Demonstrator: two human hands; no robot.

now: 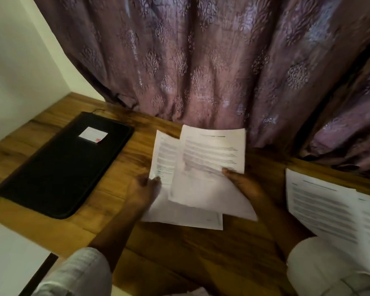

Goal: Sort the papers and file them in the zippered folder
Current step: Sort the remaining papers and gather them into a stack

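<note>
two bare hands hold a loose fan of printed sheets (209, 150) above a wooden desk (179, 253), to the right of a black zippered folder (62, 167) that lies flat on the same desk with its cover down. the left hand (143, 190), the one nearer the folder, pinches the lower edge of one sheet, thumb on top and fingers curled beneath. the right hand (245, 184), farther from the folder, clamps the sheet that overlaps it, its thumb pressed on the printed face near the bottom of the text. at least one more sheet sticks out under the two, its lower corner pointing away from the folder. the bundle is apart from the folder, with bare wood between them. a small white label (93, 134) with a red mark sits on the folder's cover, near its far end. well to the right of the folder, beyond the held sheets, a second lot of printed pages (320, 206) lies on the desk, the pages partly overlapping. behind the folder and the hands hangs a purple patterned curtain (201, 60), its hem resting on the desk. a white wall (19, 60) rises to the folder's left. pale sleeves (77, 274) cover both forearms. the print is too blurred to read, and whether the folder's zip is fully drawn cannot be told.
</note>
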